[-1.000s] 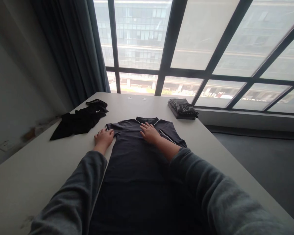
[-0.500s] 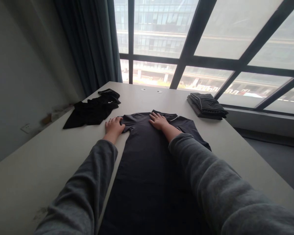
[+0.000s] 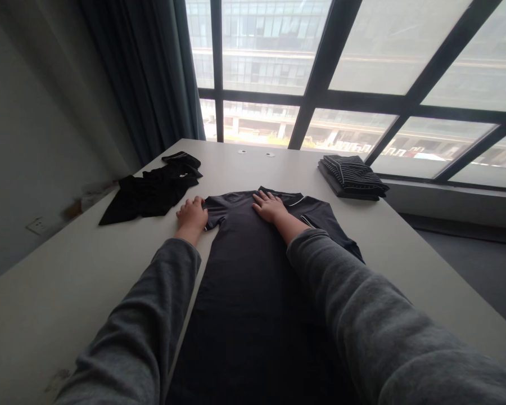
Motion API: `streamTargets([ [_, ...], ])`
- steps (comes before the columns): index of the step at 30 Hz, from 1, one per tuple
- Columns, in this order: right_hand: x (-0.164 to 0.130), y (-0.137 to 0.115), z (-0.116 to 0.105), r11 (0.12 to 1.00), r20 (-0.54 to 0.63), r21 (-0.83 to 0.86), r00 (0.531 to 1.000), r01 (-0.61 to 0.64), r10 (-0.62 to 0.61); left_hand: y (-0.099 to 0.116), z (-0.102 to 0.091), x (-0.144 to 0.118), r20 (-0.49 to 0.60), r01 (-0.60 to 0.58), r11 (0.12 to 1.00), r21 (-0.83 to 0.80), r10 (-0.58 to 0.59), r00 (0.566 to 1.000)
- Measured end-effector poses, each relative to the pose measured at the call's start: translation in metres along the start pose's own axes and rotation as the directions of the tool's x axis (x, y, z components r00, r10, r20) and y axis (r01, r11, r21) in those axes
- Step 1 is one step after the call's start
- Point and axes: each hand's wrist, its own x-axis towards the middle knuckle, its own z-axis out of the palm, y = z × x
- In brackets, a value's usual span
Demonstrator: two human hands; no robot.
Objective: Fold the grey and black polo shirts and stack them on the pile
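Observation:
A dark polo shirt [image 3: 248,270] with white trim at the collar and one sleeve lies spread on the table, its collar towards the window. At the end of the left sleeve, my left hand [image 3: 192,215] has its fingers closed on the cuff. My right hand [image 3: 270,207] rests flat just below the collar, fingers spread. The right sleeve lies partly folded over the body, and my right forearm covers part of the shirt.
Crumpled black clothing [image 3: 152,194] lies on the white table [image 3: 122,270] at the left. Towards the far right edge sits a folded stack of dark clothes [image 3: 352,177], striped on top. Windows and a blue curtain [image 3: 152,73] stand behind.
My left hand has drawn its fingers in on the sleeve end, and the sleeve is pulled a little straighter. My right hand stays flat near the collar. The view has shifted slightly.

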Motion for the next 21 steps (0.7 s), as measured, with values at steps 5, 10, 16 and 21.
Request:
streamTargets([
  [5,-0.002,-0.001,-0.001,1.0,-0.008,-0.005,1.0,0.008,-0.008,0.004,0.001,0.007,-0.065,-0.119,0.97,-0.211,0.107,0.992],
  [10,-0.003,0.0,-0.001,1.0,-0.015,-0.012,1.0,0.013,-0.014,0.007,-0.004,0.011,0.036,0.059,0.993,-0.097,-0.056,0.998],
  [16,-0.004,-0.001,0.0,1.0,-0.037,-0.004,0.999,0.018,-0.018,0.007,-0.015,0.012,0.129,0.125,0.992,0.017,-0.126,0.984],
  [21,-0.005,-0.002,-0.001,1.0,-0.036,-0.003,0.999,0.013,-0.013,0.026,-0.026,0.009,0.029,0.085,0.996,-0.039,-0.084,0.996],
])
